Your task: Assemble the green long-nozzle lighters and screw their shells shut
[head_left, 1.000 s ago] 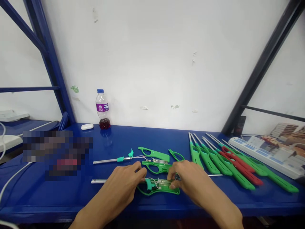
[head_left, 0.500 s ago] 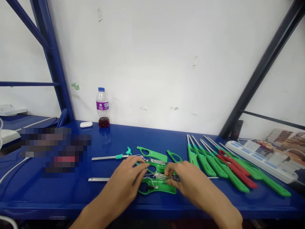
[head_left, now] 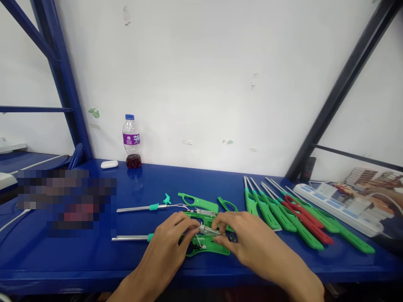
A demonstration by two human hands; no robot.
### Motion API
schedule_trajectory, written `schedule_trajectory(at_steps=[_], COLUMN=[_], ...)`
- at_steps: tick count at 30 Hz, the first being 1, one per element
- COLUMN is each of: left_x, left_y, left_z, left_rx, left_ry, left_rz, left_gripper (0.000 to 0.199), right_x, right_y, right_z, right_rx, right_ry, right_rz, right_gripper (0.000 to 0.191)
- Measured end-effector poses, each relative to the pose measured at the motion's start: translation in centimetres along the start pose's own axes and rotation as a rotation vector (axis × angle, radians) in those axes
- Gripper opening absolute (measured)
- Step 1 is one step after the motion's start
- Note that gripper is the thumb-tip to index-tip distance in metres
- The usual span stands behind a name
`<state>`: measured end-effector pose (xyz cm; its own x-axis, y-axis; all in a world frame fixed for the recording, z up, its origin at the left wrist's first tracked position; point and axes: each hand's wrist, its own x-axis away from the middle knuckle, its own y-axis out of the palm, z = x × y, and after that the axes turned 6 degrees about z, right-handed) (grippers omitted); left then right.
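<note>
Over an opened green lighter shell (head_left: pixel 214 246), both hands meet at a small clear fuel tank (head_left: pixel 209 230). My left hand (head_left: pixel 171 239) pinches its left end, near a white wire. My right hand (head_left: pixel 242 233) grips the right end between thumb and fingers. Something dark (head_left: pixel 232 237), like a tool handle, shows under the right palm; its full shape is hidden. The lower shell's metal tube (head_left: pixel 130 238) points left. Just behind lies a second opened lighter with its own tube (head_left: pixel 134 209) and tank (head_left: pixel 205 212). A loose green shell half (head_left: pixel 203 204) rests beyond it.
Several green lighters (head_left: pixel 270 214) and two red ones (head_left: pixel 310 224) lie fanned out at right, beside a white power strip (head_left: pixel 340 209). A teal trigger piece (head_left: pixel 166 199) and a green handle piece (head_left: pixel 227 204) are loose. Behind stand a bottle (head_left: pixel 132 144) and a white case (head_left: pixel 109 164).
My left hand has closed its fingers on the left end of the fuel tank. The tank now appears raised and tilted above the shell. The view has shifted slightly.
</note>
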<state>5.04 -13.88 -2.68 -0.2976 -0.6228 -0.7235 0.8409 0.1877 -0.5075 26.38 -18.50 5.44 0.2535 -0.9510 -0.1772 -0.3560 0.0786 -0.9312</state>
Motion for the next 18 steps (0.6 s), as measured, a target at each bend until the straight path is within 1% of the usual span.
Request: schedule_trajectory(at_steps=[4, 8, 13, 16, 18], left_x=[0.2, 0.3, 0.1, 0.0, -0.2], left_y=[0.0, 0.1, 0.0, -0.4, -0.6], left_z=[-0.1, -0.5, -0.6, -0.4, -0.3], left_rx=[0.009, 0.004, -0.032, -0.032, -0.036], left_ry=[-0.035, -0.012, -0.006, -0.012, 0.013], left_rz=[-0.023, -0.044, -0.068, -0.128, -0.168], left_gripper=[0.019, 0.023, 0.029, 0.038, 0.047], right_x=[0.1, 0.1, -0.1, -0.2, -0.2], right_y=[0.2, 0.7, 1.1, 0.9, 0.7], right_z=[-0.5, -0.6, -0.4, -0.4, -0.3], right_rx=[-0.018, -0.017, -0.021, -0.051, -0.061], right_ry=[-0.03, -0.064, -0.057, -0.08, -0.089], right_rz=[0.027, 0.042, -0.005, -0.045, -0.068], right_gripper=[0.008, 0.011, 0.013, 0.014, 0.014])
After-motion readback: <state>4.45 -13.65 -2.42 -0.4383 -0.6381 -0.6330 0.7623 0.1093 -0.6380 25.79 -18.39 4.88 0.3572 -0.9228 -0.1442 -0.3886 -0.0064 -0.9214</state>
